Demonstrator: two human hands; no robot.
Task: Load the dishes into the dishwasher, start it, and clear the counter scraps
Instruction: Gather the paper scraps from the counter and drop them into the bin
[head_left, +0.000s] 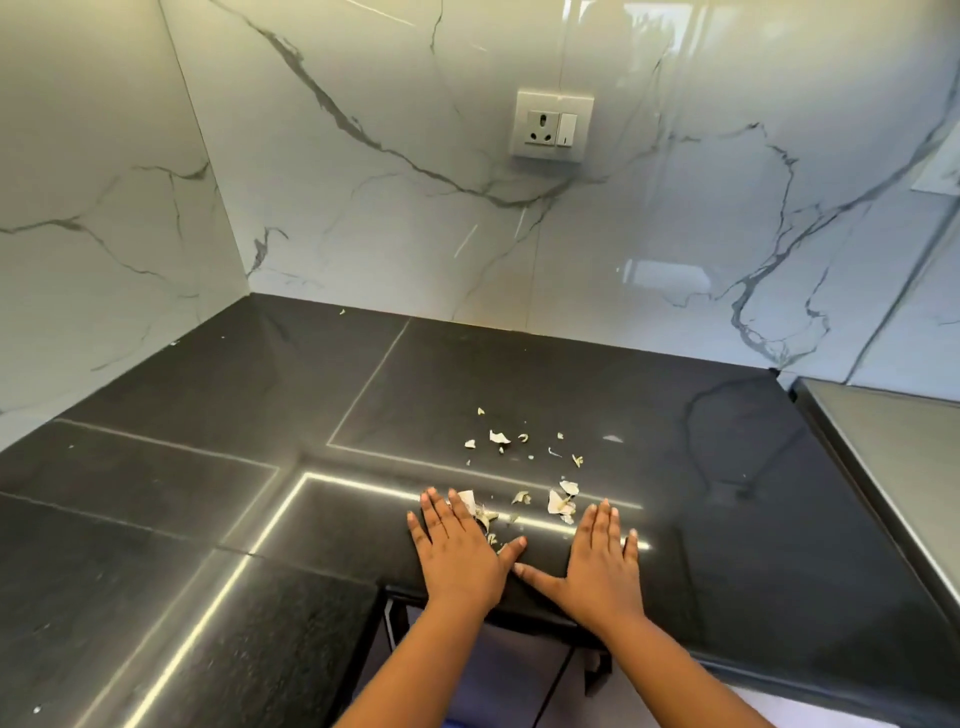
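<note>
The pale, papery scraps of peel (524, 467) are lying scattered on the glossy black stone table (208, 467), most of them in a loose patch just beyond the two hands, with a few stray flecks farther back and off to the left near the white marble-veined wall (363, 208). The left hand (460, 551) is lying flat, palm down, fingers spread, its fingertips touching the nearest cluster of flakes (480, 514). The right hand (597, 558) is lying flat too, fingers spread and holding nothing, just beside a larger curled piece (561, 504). The thumbs are pointing toward each other near the table's front edge.

These scraps are looking very light, thin and brittle, likely to crumble under a pinch and to slide or flutter on the polished surface. Picking them up one by one is probably a poor way to take hold; sweeping them together with the edges of the flat palms and drawing the heap to the table's edge, into a cupped hand, is looking like the better grip. Quick movements could be scattering the finest bits. The grey wall socket (553, 124) is sitting well above, out of the way.
</note>
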